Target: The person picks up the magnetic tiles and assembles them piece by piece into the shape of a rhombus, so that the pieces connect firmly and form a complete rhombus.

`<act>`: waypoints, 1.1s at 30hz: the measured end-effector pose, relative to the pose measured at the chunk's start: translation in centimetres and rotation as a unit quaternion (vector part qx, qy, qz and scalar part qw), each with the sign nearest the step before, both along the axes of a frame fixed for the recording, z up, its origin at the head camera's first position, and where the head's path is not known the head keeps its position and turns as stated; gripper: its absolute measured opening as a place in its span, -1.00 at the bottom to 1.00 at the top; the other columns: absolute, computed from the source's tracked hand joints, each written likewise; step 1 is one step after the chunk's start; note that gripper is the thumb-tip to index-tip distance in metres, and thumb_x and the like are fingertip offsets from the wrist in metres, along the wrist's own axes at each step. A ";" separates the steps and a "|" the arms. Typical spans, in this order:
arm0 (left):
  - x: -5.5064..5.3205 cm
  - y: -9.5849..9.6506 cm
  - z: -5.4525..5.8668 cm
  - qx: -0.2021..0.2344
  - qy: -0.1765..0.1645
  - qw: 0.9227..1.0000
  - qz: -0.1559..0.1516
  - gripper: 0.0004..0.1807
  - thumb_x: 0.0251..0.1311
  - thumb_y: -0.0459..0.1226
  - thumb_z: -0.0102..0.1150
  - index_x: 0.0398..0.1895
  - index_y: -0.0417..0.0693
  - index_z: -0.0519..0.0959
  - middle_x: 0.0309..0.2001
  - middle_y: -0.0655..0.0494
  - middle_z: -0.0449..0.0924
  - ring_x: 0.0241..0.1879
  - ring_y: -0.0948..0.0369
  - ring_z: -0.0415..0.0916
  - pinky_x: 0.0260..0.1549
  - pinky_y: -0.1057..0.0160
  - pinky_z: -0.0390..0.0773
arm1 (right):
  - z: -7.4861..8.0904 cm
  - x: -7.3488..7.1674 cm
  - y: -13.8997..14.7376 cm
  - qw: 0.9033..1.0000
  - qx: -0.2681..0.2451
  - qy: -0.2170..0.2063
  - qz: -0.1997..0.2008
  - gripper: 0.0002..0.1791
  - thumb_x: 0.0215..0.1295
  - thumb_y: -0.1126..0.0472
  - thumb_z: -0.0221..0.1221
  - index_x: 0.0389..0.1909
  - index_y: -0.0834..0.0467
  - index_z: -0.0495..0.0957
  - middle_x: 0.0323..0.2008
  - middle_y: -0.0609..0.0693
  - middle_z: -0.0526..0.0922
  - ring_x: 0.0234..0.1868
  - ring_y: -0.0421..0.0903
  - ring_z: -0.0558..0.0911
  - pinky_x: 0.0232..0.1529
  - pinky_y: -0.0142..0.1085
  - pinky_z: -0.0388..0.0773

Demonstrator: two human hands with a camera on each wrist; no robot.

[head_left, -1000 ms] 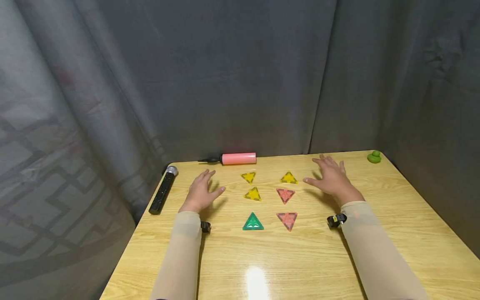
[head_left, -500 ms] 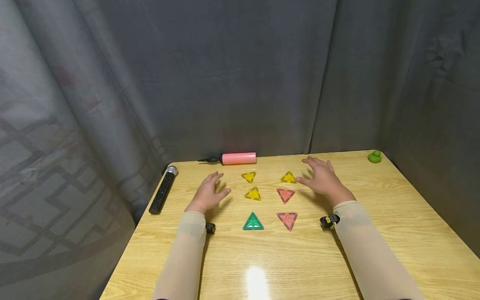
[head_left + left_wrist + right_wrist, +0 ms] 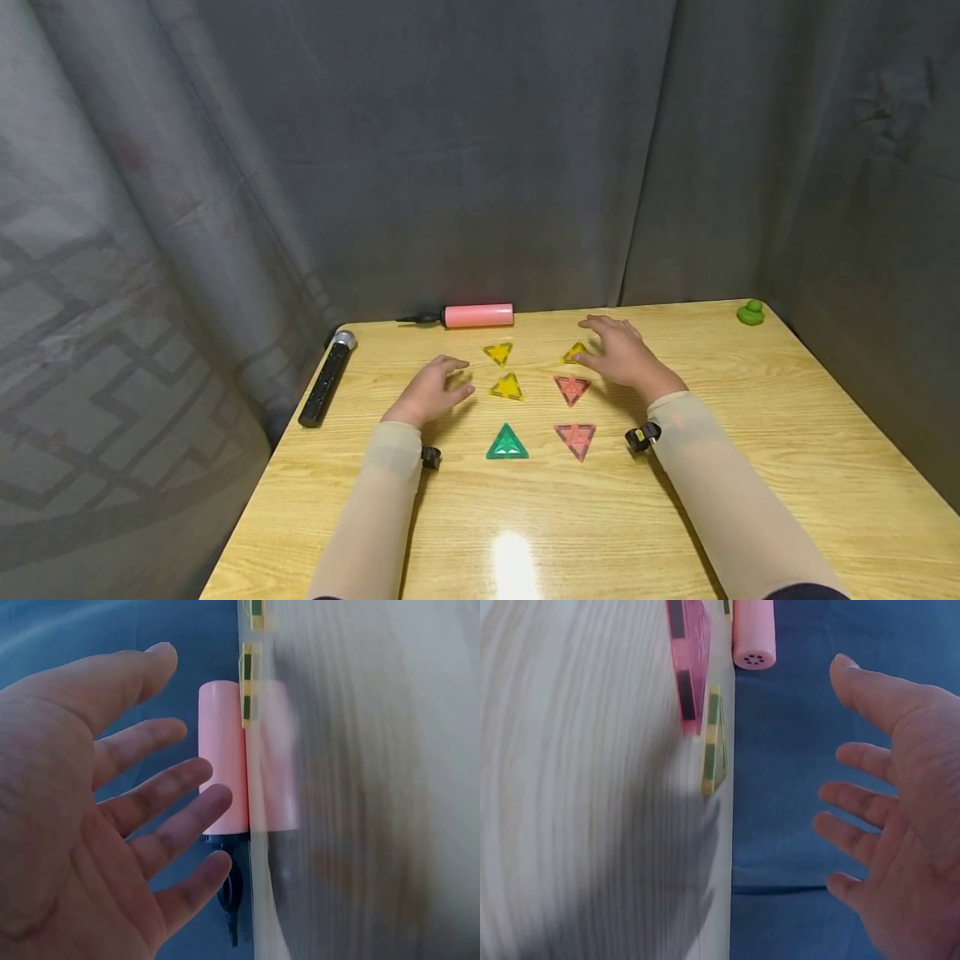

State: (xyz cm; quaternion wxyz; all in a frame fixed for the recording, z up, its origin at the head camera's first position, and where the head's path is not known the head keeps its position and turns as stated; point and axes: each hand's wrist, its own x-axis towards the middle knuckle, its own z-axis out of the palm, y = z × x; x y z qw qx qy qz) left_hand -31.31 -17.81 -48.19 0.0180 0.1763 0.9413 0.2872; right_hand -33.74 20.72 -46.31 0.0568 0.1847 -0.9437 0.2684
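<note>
Triangular magnetic tiles lie flat in two loose columns on the wooden table. On the left are a far yellow tile (image 3: pixel 498 353), a nearer yellow tile (image 3: pixel 507 387) and a green tile (image 3: pixel 507 443). On the right are another yellow tile (image 3: pixel 576 352), a pink tile (image 3: pixel 572 389) and a nearer pink tile (image 3: pixel 577 440). My left hand (image 3: pixel 429 391), fingers spread, hovers left of the nearer yellow tile and holds nothing. My right hand (image 3: pixel 619 353) hovers over the right yellow tile, its thumb partly covering it. Both palms look bare in the wrist views (image 3: pixel 67 817).
A pink hand pump (image 3: pixel 477 316) with a black nozzle lies along the table's back edge. At the left edge lies a black microphone (image 3: pixel 326 383). A small green toy (image 3: pixel 751 313) sits at the far right corner. Grey curtains (image 3: pixel 480 167) surround the table.
Both hands have moved inward over the table, the left hand rightward and the right hand leftward, until its thumb overlaps the right yellow tile. The tiles have stayed in place.
</note>
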 end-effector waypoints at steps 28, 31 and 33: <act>-0.2 2.6 -0.3 -0.032 -0.021 0.998 -0.056 -0.42 0.49 -0.07 0.26 0.47 -0.07 0.48 0.41 0.02 0.43 0.44 0.00 0.35 0.43 -0.03 0.34 | -1.1 -0.2 -6.8 0.990 0.083 -0.042 0.104 -0.38 0.41 -0.03 0.37 0.39 0.16 0.55 0.47 0.18 0.42 0.52 0.22 0.30 0.56 0.22 0.00; -0.2 2.8 -0.4 -0.029 -0.022 0.996 -0.076 -0.47 0.48 -0.11 0.28 0.43 -0.07 0.52 0.41 0.02 0.43 0.44 0.00 0.35 0.43 -0.01 0.34 | -0.9 -0.3 -7.4 0.988 0.100 -0.040 0.109 -0.38 0.42 -0.03 0.37 0.39 0.15 0.55 0.47 0.18 0.42 0.51 0.23 0.33 0.54 0.23 0.03; -0.1 3.0 -0.4 -0.027 -0.027 0.994 -0.099 -0.50 0.47 -0.15 0.29 0.40 -0.08 0.56 0.42 0.01 0.43 0.44 0.01 0.36 0.43 0.01 0.35 | -0.7 -0.6 -7.8 0.988 0.107 -0.037 0.109 -0.38 0.43 -0.02 0.36 0.40 0.16 0.54 0.46 0.18 0.43 0.49 0.23 0.36 0.53 0.23 0.08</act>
